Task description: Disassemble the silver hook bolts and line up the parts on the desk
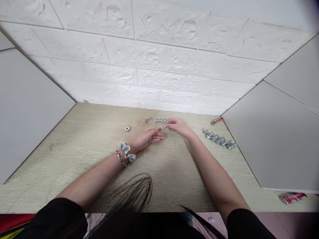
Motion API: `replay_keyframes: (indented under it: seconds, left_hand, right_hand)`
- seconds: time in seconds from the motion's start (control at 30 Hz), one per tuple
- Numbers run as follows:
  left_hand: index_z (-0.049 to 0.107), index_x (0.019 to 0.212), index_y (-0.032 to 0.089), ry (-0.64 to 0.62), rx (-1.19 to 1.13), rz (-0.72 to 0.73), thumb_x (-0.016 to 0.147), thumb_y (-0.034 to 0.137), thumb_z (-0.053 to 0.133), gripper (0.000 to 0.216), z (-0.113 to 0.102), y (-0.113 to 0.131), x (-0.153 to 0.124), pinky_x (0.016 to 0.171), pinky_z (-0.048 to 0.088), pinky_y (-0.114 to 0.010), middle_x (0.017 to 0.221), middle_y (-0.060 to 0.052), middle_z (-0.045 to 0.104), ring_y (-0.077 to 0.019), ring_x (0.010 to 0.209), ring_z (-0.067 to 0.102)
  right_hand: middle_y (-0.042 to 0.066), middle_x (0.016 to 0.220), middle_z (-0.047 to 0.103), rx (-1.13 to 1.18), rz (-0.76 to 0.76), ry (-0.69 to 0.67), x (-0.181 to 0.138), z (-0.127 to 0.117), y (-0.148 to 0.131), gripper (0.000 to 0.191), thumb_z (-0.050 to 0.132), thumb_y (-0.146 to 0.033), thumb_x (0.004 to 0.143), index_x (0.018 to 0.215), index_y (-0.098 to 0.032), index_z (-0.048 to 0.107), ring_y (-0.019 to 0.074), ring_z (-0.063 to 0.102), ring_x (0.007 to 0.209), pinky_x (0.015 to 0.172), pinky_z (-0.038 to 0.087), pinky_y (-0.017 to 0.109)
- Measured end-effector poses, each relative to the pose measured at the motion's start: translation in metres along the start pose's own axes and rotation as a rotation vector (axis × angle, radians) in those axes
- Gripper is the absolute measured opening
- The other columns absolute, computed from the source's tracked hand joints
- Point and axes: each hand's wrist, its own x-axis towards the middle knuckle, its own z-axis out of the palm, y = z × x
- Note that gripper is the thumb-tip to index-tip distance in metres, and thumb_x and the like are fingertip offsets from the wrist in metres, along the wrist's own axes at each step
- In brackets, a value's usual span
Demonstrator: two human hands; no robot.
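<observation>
My right hand [177, 126] pinches a small shiny metal piece [165, 126] between thumb and fingertips, just in front of a short row of small screws [159, 119]. The piece is too small to tell its exact kind. Beside it, my left hand [149, 137] rests on its edge on the wooden tabletop [164, 172], fingers stretched toward the right hand and palm turned inward, holding nothing visible. Behind the left hand stands a small ridged metal cylinder [146, 119]. To its left lies a flat round washer [127, 128].
Several larger bolts [219, 139] with washers lie in a slanting row at the right. A red battery-like cylinder [216, 120] lies behind them, another [293, 198] at the front right. A white brick-patterned wall [159, 79] and grey side panels [281, 139] bound the table.
</observation>
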Motion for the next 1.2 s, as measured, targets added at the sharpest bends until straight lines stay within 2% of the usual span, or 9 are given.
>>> replay_keyframes:
  seconds: [0.1,0.2,0.43,0.6,0.73,0.93,1.2]
  left_hand:
    - [0.057,0.104,0.009,-0.014,0.062,0.014,0.088,0.021,0.049,0.022,0.000,-0.003,0.000,0.071,0.052,-0.019,0.091,-0.012,0.068,-0.0109,0.077,0.065]
    - [0.059,0.100,0.011,-0.033,0.126,0.034,0.087,0.022,0.051,0.019,-0.002,-0.007,0.001,0.074,0.050,-0.021,0.089,-0.009,0.068,-0.0104,0.077,0.065]
    - [0.059,0.095,0.013,-0.053,0.206,0.048,0.084,0.025,0.056,0.016,-0.004,-0.010,0.004,0.080,0.049,-0.026,0.088,-0.007,0.067,-0.0100,0.078,0.063]
    - [0.059,0.093,0.013,-0.058,0.225,0.054,0.083,0.026,0.057,0.017,-0.003,-0.011,0.004,0.079,0.048,-0.026,0.087,-0.007,0.067,-0.0097,0.077,0.062]
    - [0.059,0.092,0.013,-0.045,0.236,0.032,0.084,0.026,0.056,0.015,-0.002,-0.010,0.004,0.079,0.048,-0.025,0.086,-0.006,0.067,-0.0087,0.076,0.062]
    - [0.060,0.086,0.013,-0.047,0.254,0.032,0.082,0.026,0.058,0.013,0.001,-0.009,0.004,0.076,0.047,-0.024,0.083,-0.004,0.066,-0.0081,0.074,0.061]
    - [0.059,0.075,0.013,-0.056,0.337,0.030,0.083,0.023,0.053,0.013,0.006,-0.006,-0.001,0.078,0.046,-0.023,0.081,-0.002,0.065,-0.0073,0.075,0.060]
  right_hand:
    - [-0.002,0.061,0.058,-0.161,-0.029,0.268,0.008,-0.011,0.011,0.015,0.059,-0.024,0.062,0.072,-0.015,0.063,0.0095,0.048,0.056,0.058,0.038,0.023]
    - [-0.002,0.060,0.058,-0.306,-0.062,0.368,0.014,-0.012,0.016,0.013,0.057,-0.021,0.063,0.072,-0.015,0.064,0.0108,0.050,0.059,0.062,0.040,0.024]
    - [-0.002,0.064,0.060,-0.398,-0.104,0.309,0.022,-0.008,0.020,0.019,0.056,-0.016,0.066,0.082,-0.016,0.065,0.0111,0.052,0.061,0.065,0.039,0.024]
    - [-0.003,0.059,0.056,-0.438,-0.105,0.280,0.020,-0.012,0.021,0.007,0.054,-0.015,0.067,0.067,-0.016,0.062,0.0109,0.049,0.059,0.061,0.035,0.023]
    - [-0.002,0.059,0.054,-0.494,-0.159,0.294,0.021,-0.009,0.021,0.009,0.054,-0.017,0.069,0.061,-0.016,0.059,0.0117,0.047,0.060,0.061,0.033,0.024]
    - [0.002,0.069,0.058,-0.537,-0.225,0.352,0.023,-0.001,0.023,0.010,0.054,-0.017,0.071,0.066,-0.017,0.062,0.0149,0.050,0.071,0.069,0.036,0.026]
    - [0.003,0.074,0.060,-0.548,-0.246,0.317,0.023,-0.003,0.026,0.014,0.052,-0.016,0.073,0.074,-0.017,0.066,0.0158,0.052,0.076,0.071,0.037,0.026]
